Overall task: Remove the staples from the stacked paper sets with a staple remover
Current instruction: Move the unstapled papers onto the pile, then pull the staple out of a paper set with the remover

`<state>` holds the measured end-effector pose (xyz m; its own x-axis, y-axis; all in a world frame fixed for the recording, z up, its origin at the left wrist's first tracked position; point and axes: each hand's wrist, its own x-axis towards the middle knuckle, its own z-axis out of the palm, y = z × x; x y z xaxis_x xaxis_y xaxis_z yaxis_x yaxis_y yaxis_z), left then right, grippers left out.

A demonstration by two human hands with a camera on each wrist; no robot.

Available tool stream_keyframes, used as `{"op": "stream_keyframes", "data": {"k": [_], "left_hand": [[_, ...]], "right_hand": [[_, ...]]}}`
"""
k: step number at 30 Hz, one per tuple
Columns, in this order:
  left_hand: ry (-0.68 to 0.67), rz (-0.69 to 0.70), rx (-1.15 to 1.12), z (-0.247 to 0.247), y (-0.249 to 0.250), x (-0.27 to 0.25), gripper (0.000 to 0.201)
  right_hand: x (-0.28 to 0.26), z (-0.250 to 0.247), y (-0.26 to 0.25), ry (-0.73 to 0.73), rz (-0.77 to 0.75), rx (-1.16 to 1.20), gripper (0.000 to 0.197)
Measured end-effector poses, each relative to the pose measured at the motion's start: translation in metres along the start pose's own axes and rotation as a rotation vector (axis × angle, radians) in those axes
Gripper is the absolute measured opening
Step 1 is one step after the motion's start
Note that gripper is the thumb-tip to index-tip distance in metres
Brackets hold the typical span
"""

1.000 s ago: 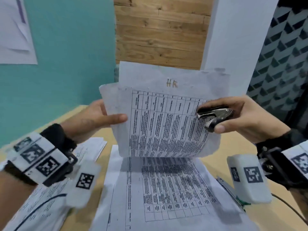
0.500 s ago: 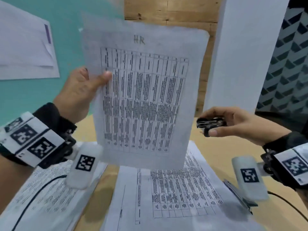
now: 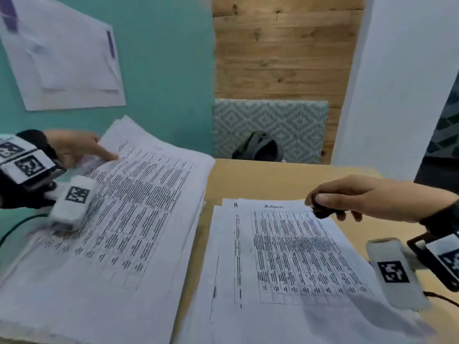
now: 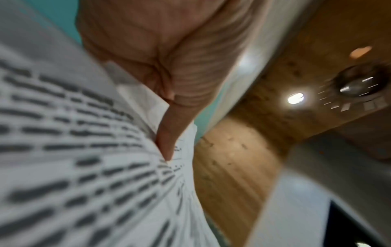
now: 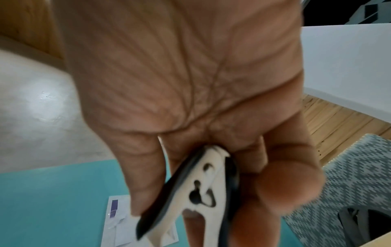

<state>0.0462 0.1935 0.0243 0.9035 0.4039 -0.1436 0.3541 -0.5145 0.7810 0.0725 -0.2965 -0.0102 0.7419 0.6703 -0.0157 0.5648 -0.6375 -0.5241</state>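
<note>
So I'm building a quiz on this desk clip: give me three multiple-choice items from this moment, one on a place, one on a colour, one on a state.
1. Where does the sheet headed "Admin" lie?
A. on the left pile
B. on the table, below the right hand
C. taped to the wall

2. What colour is the wall behind the left pile?
A. teal
B. red
C. black

3. What is the right hand doing?
A. lying flat and empty
B. holding a pen
C. holding the staple remover

Key: 1 B, the sheet lies flat under that hand; 2 A, the head view shows teal paint; 3 C, the right wrist view shows fingers and thumb curled round the tool.
</note>
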Motion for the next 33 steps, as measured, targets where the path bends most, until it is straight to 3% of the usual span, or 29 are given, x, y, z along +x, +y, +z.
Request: {"op": "stream_keyframes", "data": {"k": [3,4,8,10,13,15,17,18,22,24,26,28,33], "left_hand": [[-0.053,-0.124,0.106,0.016,-0.049,0.023,0.007],[-0.048,-0.166,0.137,0.023,-0.067,0.032,0.006],[0.045,-0.245,0.352,0.039,-0.123,0.067,0.034],[0.123,-0.255,0.449,0.045,-0.122,0.064,0.036],[0.076,-0.267,0.48,0.048,-0.094,0.041,0.024],[0.085,-0.287,0.507,0.045,-0.07,0.031,0.032],[0.106,-0.186,0.616,0.043,-0.042,0.023,0.067],[0.096,-0.128,0.64,0.045,-0.024,0.019,0.073],[-0.067,0.105,0.761,0.089,0.051,0.012,0.052],[-0.207,0.216,0.829,0.132,0.084,0.007,0.041],[-0.369,0.281,0.882,0.179,0.109,0.005,0.04],[-0.472,0.311,0.982,0.227,0.126,0.002,0.046],[-0.428,0.407,1.257,0.295,0.138,0.021,0.071]], "right_hand": [[0.0,0.001,0.0,-0.053,0.004,-0.024,0.063],[0.0,0.001,0.001,-0.057,-0.004,-0.021,0.07],[0.001,-0.001,0.003,-0.059,-0.03,-0.005,0.084],[0.001,-0.001,0.003,-0.066,-0.032,0.008,0.084],[0.001,0.0,0.003,-0.077,-0.03,0.016,0.083],[0.001,-0.001,0.004,-0.073,-0.022,0.024,0.08],[0.001,-0.001,0.005,-0.062,-0.012,0.038,0.079],[0.001,-0.001,0.006,-0.058,-0.01,0.046,0.079],[0.002,-0.002,0.009,-0.009,0.041,0.068,0.061],[0.0,-0.006,0.011,0.024,0.065,0.063,0.062],[-0.003,-0.012,0.014,0.046,0.09,0.04,0.066],[-0.005,-0.016,0.015,0.064,0.129,0.036,0.054],[-0.006,-0.018,0.017,0.079,0.185,0.031,0.027]]}}
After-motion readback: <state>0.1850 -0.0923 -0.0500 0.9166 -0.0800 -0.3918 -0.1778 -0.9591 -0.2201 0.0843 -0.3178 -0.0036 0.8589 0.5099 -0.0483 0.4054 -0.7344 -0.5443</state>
